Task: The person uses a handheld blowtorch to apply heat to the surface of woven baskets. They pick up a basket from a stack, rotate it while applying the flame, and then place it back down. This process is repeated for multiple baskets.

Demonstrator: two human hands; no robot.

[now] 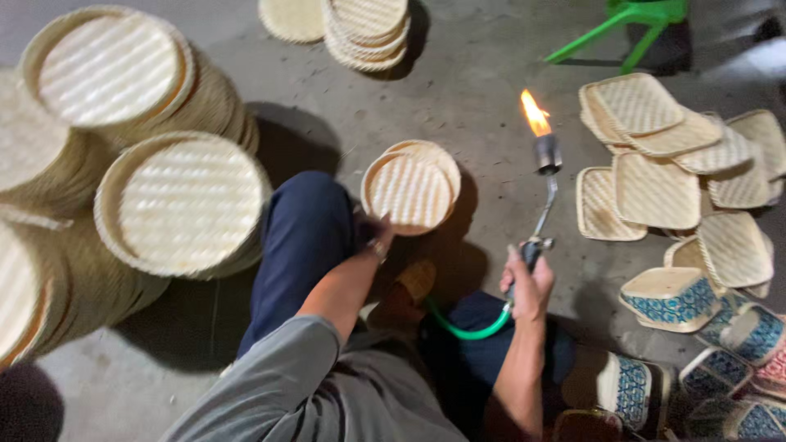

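My left hand grips the lower rim of a round woven bamboo tray and holds it tilted up in front of my knee. My right hand is closed on the handle of a gas torch. The torch points upward with an orange flame burning at its nozzle, just to the right of the tray and apart from it. A green hose runs from the torch handle down toward my lap.
Tall stacks of round woven trays stand on the left, and more round trays lie at the top. Square woven trays and patterned woven baskets are piled on the right. A green stool stands at the top right on the concrete floor.
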